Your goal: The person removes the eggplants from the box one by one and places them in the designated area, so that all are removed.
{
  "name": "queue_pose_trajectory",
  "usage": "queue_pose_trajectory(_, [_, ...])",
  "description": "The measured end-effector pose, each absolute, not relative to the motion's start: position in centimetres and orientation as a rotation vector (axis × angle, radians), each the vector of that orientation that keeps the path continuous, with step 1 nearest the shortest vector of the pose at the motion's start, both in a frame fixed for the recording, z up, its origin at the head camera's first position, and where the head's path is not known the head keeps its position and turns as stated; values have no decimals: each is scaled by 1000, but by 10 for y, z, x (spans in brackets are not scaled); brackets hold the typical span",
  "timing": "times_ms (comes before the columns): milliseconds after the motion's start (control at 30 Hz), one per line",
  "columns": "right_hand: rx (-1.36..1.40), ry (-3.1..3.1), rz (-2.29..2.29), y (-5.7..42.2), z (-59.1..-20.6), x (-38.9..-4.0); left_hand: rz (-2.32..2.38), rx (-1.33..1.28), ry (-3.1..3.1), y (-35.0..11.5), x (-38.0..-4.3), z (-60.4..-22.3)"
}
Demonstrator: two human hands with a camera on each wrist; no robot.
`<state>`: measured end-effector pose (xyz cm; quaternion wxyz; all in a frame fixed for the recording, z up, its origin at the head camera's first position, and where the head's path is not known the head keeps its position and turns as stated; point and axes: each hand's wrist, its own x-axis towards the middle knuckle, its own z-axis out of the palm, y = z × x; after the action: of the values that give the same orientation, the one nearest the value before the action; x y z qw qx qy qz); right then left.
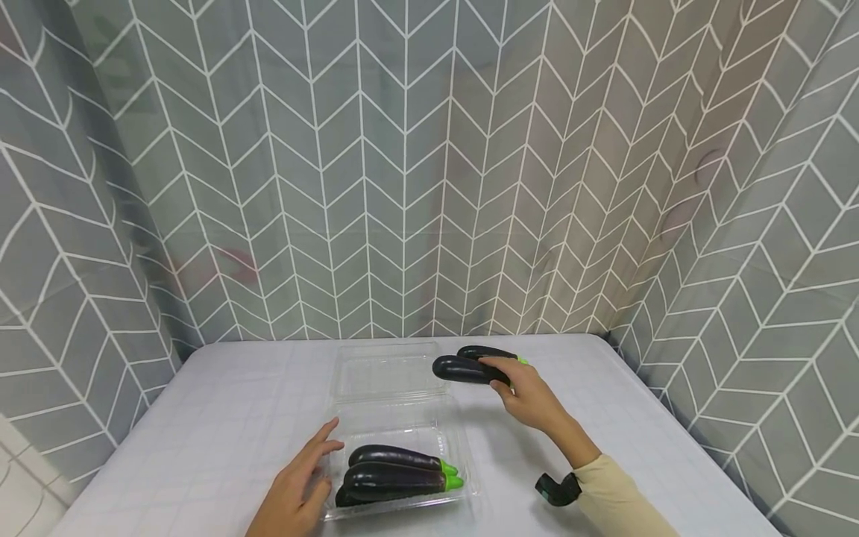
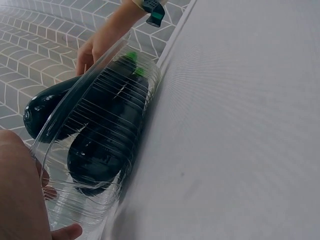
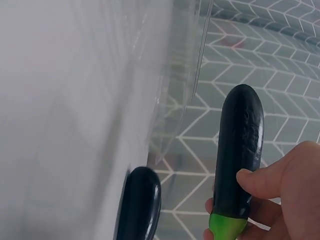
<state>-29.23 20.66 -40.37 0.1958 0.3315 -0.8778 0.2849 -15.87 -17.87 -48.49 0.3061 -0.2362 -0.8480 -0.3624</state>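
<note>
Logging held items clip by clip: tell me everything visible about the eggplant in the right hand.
The eggplant is long, glossy and near-black, with a rounded tip and a green cap. The right hand grips it near the cap, thumb and fingers on opposite sides. It is held above the white tabletop, roughly crosswise, tip toward the person's left.

Left hand, one: fingers are pointing forward and standing apart, thumb is lying off on the inner side. Right hand, one: hovering ahead of and rightward from the left, its fingers are holding a curled grip, its thumb is pressing opposite. Right forearm, one: slanting back and outward from that hand, a sleeve covering its rear.
</note>
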Motion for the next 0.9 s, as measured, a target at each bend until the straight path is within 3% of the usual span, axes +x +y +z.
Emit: queue_pose_trajectory(900, [796,-2589,798,234,-426,-316,-964,-615,-2250,-179,-157,-483])
